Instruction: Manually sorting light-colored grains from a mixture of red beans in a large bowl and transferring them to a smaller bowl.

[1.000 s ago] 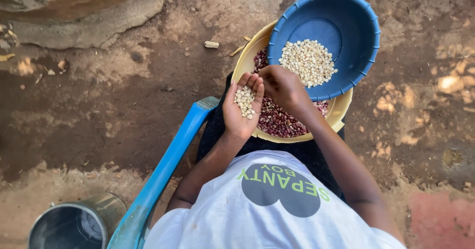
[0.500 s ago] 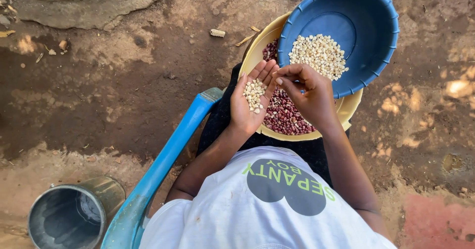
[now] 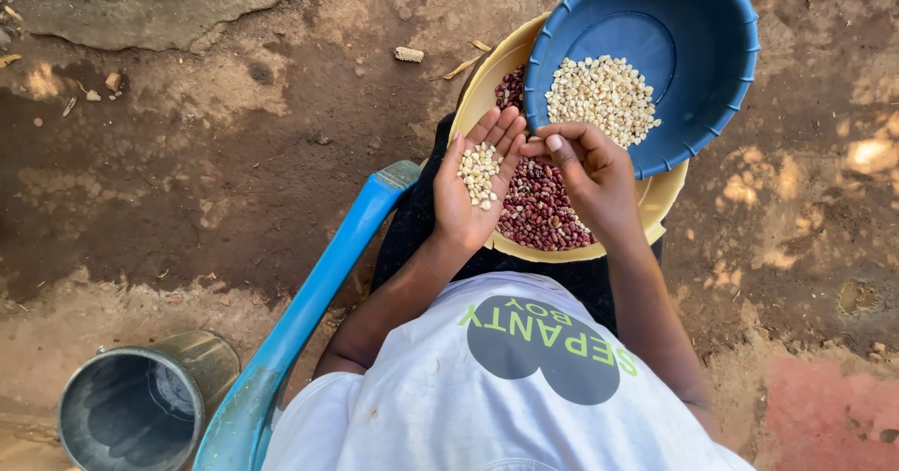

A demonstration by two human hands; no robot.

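My left hand [image 3: 475,188] is cupped palm up, holding a small heap of white maize kernels [image 3: 479,171]. My right hand [image 3: 592,179] hovers beside it, fingertips pinched close to the left palm. Both hands are over a yellow bowl [image 3: 667,198] filled with red beans [image 3: 541,211]. A blue basin [image 3: 698,31] rests tilted on the yellow bowl's far side and holds a pile of white kernels [image 3: 602,96].
A blue plastic chair arm [image 3: 309,302] runs along my left side. A metal cup [image 3: 140,405] stands on the dirt ground at lower left. A small cob piece [image 3: 408,54] lies on the ground beyond the bowls.
The view has shifted, so bowls and hands sit further right and higher in frame. My right fingers stay at the left palm, picking among the kernels.
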